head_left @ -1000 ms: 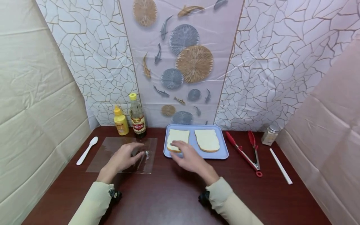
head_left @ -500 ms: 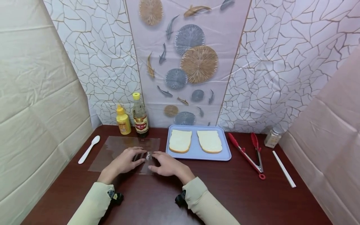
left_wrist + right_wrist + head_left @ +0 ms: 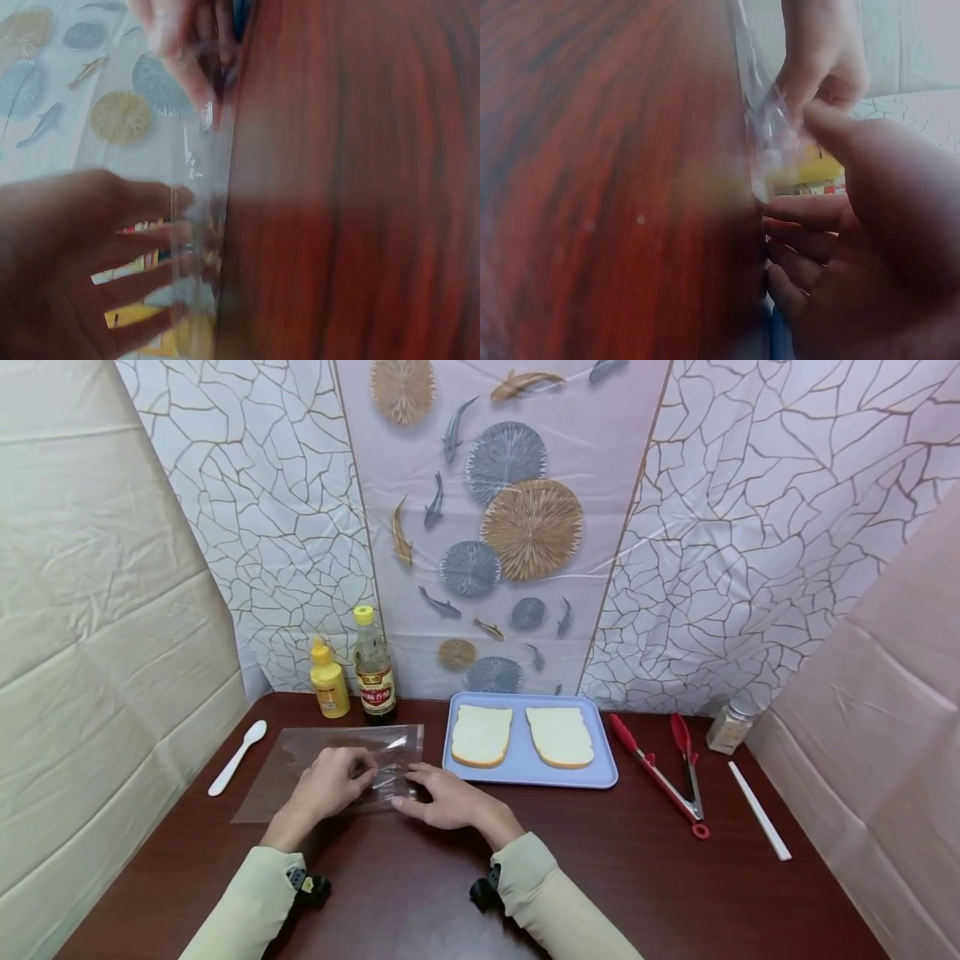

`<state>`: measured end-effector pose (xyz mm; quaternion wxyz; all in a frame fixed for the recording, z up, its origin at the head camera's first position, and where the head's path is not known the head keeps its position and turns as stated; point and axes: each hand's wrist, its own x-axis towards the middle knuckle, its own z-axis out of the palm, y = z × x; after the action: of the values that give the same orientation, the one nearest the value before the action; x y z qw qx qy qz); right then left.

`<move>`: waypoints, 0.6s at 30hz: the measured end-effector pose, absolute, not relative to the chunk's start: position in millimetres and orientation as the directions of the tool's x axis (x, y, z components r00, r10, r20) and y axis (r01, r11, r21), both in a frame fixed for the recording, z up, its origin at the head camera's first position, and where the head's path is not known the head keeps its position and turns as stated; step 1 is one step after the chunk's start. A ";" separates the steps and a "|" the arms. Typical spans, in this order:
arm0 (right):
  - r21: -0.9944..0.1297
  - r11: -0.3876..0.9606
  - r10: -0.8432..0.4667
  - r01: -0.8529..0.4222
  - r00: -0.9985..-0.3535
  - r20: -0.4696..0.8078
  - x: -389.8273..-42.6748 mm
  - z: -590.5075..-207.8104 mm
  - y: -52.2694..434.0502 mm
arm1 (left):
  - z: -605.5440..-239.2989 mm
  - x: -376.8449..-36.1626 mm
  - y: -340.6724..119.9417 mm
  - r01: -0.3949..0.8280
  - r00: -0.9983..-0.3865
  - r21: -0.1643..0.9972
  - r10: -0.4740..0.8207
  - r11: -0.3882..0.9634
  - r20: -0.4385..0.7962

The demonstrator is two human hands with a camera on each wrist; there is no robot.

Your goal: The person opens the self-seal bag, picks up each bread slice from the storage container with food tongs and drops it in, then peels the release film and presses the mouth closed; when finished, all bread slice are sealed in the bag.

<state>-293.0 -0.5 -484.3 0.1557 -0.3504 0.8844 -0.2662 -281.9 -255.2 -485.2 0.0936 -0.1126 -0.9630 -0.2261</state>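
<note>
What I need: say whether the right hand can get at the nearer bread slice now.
Probably yes: the right hand, at the clear plastic, is close to the blue tray, and nothing covers the nearer bread slice or blocks the way.

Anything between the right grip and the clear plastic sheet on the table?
Nothing visible. The right grip is at the right end of the clear plastic sheet; the left grip is farther left, and the blue tray lies off to the right.

Two hands (image 3: pixel 71 259) (image 3: pixel 180 45) at clear plastic sheet (image 3: pixel 199 161)
</note>
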 end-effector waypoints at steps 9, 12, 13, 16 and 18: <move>-0.596 0.608 -0.693 -0.525 -0.717 -0.075 -293.0 -486.1 -0.9 | -471.4 -282.2 -262.0 0.399 -0.845 0.518 0.084 0.756 0.528; -0.594 0.602 -0.694 -0.533 -0.718 -0.060 -293.1 -487.3 -0.6 | -468.1 -282.7 -262.3 0.428 -0.815 0.539 0.053 0.725 0.576; -0.594 0.601 -0.694 -0.536 -0.718 -0.054 -293.2 -487.6 -0.5 | -467.7 -283.1 -262.2 0.435 -0.808 0.537 0.050 0.723 0.587; -0.596 0.595 -0.692 -0.539 -0.721 -0.040 -292.9 -487.7 -0.5 | -468.7 -283.1 -261.4 0.428 -0.811 0.516 0.064 0.742 0.581; -0.594 0.592 -0.691 -0.545 -0.723 -0.026 -292.4 -487.5 -0.7 | -470.9 -282.8 -260.8 0.415 -0.829 0.503 0.087 0.758 0.553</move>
<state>-292.4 -0.7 -487.5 0.1278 -0.3498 0.8830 -0.2856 -282.8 -260.8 -470.9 0.2573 -0.1393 -0.9016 -0.3185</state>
